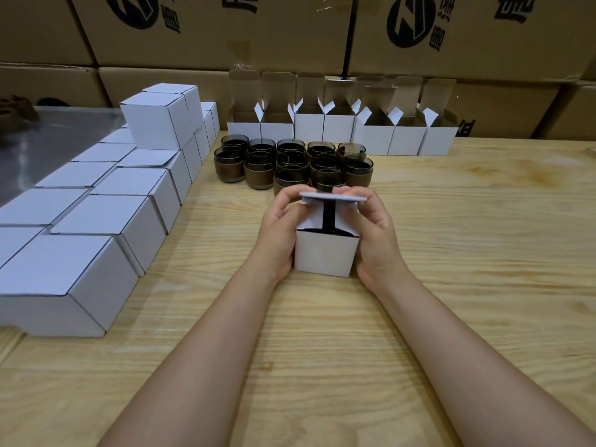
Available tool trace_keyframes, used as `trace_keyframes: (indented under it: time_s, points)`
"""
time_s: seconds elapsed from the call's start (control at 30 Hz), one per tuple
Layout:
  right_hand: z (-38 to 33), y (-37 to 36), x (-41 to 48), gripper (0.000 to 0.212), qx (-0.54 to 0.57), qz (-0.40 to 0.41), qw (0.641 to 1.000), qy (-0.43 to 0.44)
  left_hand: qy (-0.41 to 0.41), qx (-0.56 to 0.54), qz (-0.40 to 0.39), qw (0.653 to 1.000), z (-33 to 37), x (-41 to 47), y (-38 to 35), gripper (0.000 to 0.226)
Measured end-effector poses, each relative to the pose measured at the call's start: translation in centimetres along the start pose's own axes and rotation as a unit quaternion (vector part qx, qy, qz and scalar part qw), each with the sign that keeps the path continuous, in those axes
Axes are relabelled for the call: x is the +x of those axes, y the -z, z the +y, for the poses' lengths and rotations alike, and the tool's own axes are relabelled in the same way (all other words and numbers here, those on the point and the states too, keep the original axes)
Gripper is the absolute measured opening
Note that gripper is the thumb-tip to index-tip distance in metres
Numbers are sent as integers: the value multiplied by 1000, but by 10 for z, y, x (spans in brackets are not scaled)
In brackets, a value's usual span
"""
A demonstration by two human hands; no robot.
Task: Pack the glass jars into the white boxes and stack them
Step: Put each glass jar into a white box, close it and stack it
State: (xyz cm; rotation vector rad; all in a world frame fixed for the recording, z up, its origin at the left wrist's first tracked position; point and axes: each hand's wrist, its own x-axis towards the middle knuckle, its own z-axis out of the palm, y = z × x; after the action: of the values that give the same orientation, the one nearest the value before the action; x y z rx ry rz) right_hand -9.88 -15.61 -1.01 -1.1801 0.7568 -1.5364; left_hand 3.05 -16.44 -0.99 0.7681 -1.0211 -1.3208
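Now | my left hand [279, 230] and right hand [371, 233] curl round the box [325, 254] on the counter [451, 253], fingers [287, 196] pinching its lid [333, 197] half down | jars [290, 162] cluster just behind it | shut boxes [106, 217] stacked at my left | open boxes [338, 130] in a row at the back, before brown cartons [209, 33]

On my feed a pale wooden table [467, 259] with strong grain fills the near and right of the view. Along the far side stands a wall of large brown cartons [290, 33], stacked in rows and printed with round black logos [409, 24] and black characters. At far left lies a shiny clear plastic sheet [58, 133]. A brown lumpy object [16, 109] sits at its far end; I cannot tell what it is.
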Motion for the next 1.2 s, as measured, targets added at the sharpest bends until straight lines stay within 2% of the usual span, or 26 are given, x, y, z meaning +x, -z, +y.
trace_keyframes:
  time_s: [0.07,0.17,0.3,0.33,0.43,0.63,0.83,0.93,1.2]
  points:
    - [0,0,-3,13,-12,-21,1000,16,-4,0,-4,1000,1,0,0,20]
    - [1,0,-8,27,-60,-59,995,44,-4,0,-1,1000,1,0,0,21]
    - [-1,-7,-15,72,-130,-40,989,54,-2,5,7,1000,1,0,1,25]
    - [-1,-8,-16,77,-151,-35,986,62,-3,6,9,1000,1,-1,1,25]
    - [-1,-8,-17,47,-181,-33,980,75,0,7,15,1000,2,-1,1,26]
    - [-1,0,-14,21,-225,-49,968,97,31,17,12,999,3,-2,-2,24]
    - [0,4,-12,23,-251,-51,961,105,44,-25,-1,999,6,-4,-1,24]
    - [-2,6,-12,24,-259,-64,959,98,51,-22,-8,998,8,-5,-2,14]
    - [-5,11,-12,23,-241,-99,962,80,41,0,-35,999,7,-11,-3,21]
